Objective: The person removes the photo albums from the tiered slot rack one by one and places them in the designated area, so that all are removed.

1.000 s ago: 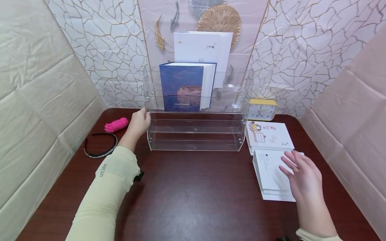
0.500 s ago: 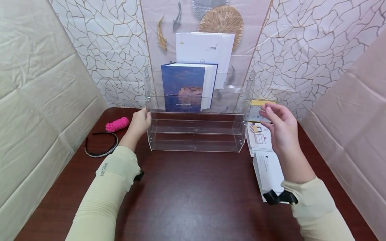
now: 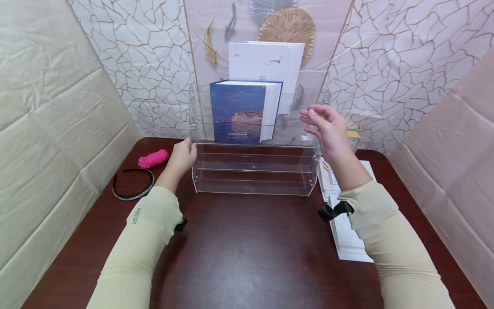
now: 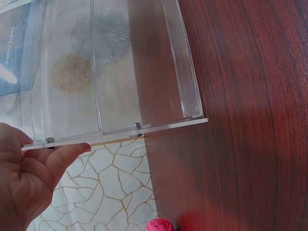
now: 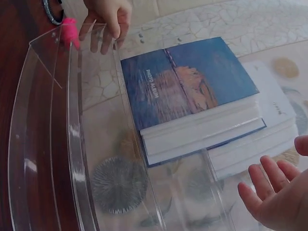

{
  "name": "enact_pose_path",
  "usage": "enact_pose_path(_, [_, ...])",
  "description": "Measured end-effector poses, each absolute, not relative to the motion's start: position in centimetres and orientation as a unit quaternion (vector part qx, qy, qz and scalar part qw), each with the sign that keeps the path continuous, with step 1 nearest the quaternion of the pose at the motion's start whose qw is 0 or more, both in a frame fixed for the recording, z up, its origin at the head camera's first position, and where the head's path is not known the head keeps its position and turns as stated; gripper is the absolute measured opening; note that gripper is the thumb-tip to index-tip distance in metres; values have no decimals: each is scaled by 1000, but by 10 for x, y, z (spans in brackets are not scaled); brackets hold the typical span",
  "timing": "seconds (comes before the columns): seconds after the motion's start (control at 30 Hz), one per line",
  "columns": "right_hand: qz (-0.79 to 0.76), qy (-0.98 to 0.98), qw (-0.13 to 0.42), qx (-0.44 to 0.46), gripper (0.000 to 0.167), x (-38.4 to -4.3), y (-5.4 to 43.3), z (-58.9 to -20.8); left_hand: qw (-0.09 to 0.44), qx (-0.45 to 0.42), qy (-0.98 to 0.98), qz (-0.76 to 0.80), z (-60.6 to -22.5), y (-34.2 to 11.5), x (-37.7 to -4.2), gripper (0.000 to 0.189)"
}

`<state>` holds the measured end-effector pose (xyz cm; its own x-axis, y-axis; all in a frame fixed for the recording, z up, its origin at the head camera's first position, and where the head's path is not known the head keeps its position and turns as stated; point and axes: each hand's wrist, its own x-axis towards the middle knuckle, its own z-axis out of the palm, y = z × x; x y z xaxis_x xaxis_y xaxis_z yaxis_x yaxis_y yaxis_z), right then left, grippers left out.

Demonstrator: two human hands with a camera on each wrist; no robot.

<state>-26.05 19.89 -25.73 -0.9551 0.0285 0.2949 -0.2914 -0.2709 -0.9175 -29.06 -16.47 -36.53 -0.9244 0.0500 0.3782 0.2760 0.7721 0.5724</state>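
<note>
Backdrop (image 3: 405, 56) in a pale crackle pattern, with a centre panel of fish and round leaves, rises behind a dark reddish-brown table (image 3: 247, 244). Toward the table's far edge stands a clear tiered rack (image 3: 251, 189), its lower tiers facing the person. Two albums stand in its upper part: a tall white album (image 3: 266, 56) at the back, and before it, a little to the left, a blue photo album (image 3: 240, 111) with a cliff over water on its cover. Just right of the rack two white books lie flat, the nearer book (image 3: 351, 238) and the farther book (image 3: 328, 182), both partly hidden by the right arm.

The left hand (image 3: 183, 159) grips the rack's left side panel, thumb and fingers on opposite faces of it. The right hand (image 3: 328, 131) is at the rack's right side with loosely bent fingers, grasping nothing; whether it touches the clear panel cannot be told. Behind that wrist shows part of a yellow clock (image 3: 353, 137). Left of the rack lie a dark headband (image 3: 133, 198) and, just behind it, a smaller pink yarn bundle (image 3: 153, 159).
</note>
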Motion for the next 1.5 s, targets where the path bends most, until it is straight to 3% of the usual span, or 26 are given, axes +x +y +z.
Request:
enact_pose_path(0.57, [612,-776,133,69,31,-310,161,-264,185,-86,-921,-332,-364,-163,-288,18])
enact_pose_path(0.8, [558,-813,155,69,33,-313,147,-267,180,-84,-922,-331,-363,-163,-288,18])
enact_pose_path(1.27, [507,-836,212,5,65,-310,123,-273,173,-82,-925,-327,-362,-162,-290,16])
enact_pose_path(1.5, [489,-837,244,11,68,-313,115,-279,180,-83,-926,-322,-364,-164,-289,17])
